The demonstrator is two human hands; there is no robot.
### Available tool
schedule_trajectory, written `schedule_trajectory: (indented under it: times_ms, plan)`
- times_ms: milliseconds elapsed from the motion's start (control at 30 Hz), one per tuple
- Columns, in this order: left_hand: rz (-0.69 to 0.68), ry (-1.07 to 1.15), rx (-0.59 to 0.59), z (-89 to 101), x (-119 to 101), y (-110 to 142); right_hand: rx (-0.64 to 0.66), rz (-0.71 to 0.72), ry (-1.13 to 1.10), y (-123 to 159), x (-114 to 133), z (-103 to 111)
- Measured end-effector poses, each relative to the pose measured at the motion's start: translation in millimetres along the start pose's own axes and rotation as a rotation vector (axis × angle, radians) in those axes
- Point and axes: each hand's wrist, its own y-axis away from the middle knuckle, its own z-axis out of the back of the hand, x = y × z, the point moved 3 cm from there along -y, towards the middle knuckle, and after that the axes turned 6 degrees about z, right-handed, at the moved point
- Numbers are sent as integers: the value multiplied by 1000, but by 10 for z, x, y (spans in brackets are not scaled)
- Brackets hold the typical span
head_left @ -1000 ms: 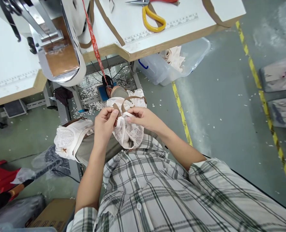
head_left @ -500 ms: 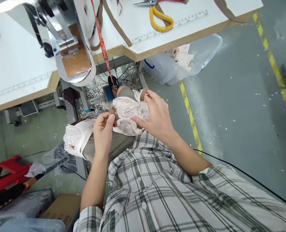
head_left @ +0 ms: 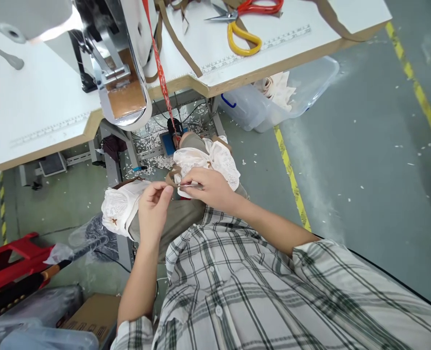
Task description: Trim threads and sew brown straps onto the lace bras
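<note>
A white lace bra (head_left: 224, 163) with brown straps and a small brown bow lies across my right thigh. My left hand (head_left: 153, 206) is closed in a pinch on the bra's brown strap (head_left: 171, 176), which loops up beside the fingertips. Close against it, my right hand (head_left: 213, 188) is closed on a slim silver tool (head_left: 192, 185); fingers cover most of it, so its kind cannot be made out. Over my left knee hangs another white lace bra (head_left: 118, 206), also with a brown bow, touched by neither hand.
Ahead stands a white table (head_left: 36, 112) with a sewing machine (head_left: 124, 82), brown strips (head_left: 181, 41) and red-and-yellow-handled scissors (head_left: 242, 39). A clear plastic bin (head_left: 240, 107) holding pale fabric sits below its edge. Red tape (head_left: 160, 68) hangs down. A red frame (head_left: 14, 262) is at left.
My right hand has left the bra's far side and moved left beside my left hand, where the silver tool now shows. My left hand keeps its pinch. The view has shifted slightly.
</note>
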Motion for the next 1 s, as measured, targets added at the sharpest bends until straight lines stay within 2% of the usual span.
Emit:
schedule_trajectory:
  times_ms: [67,100,167,233,300,367,400,500,567,667,767,867,1000]
  plan:
    - [-280,-315,-74,83,-122,33,-3,140,147,35,25,-34]
    - [-408,-445,-39,87,-169,39,2,200,212,51,35,-52]
    - [-570,-616,156,41,-197,27,8,266,312,73,42,-80]
    - [-585,-685,302,-6,-160,-5,5,273,362,82,38,-88]
    - [-507,-673,275,-20,-113,-35,-6,265,365,87,36,-78]
    - [-331,-578,190,-11,-64,-37,-29,255,345,94,35,-58]
    - [-211,-488,192,-13,-34,-24,-43,249,338,99,32,-50]
    - [168,-114,371,-74,53,45,-64,263,317,111,24,-35]
    - [323,88,460,-122,87,80,-60,281,296,110,21,-21]
    - [404,255,427,-162,132,87,-49,269,248,99,23,36]
    - [428,377,365,-193,174,103,-67,226,160,104,42,115]
    - [444,432,302,-206,205,131,-92,194,60,136,64,147]
    - [406,457,291,-224,219,147,-104,180,24,175,77,102]
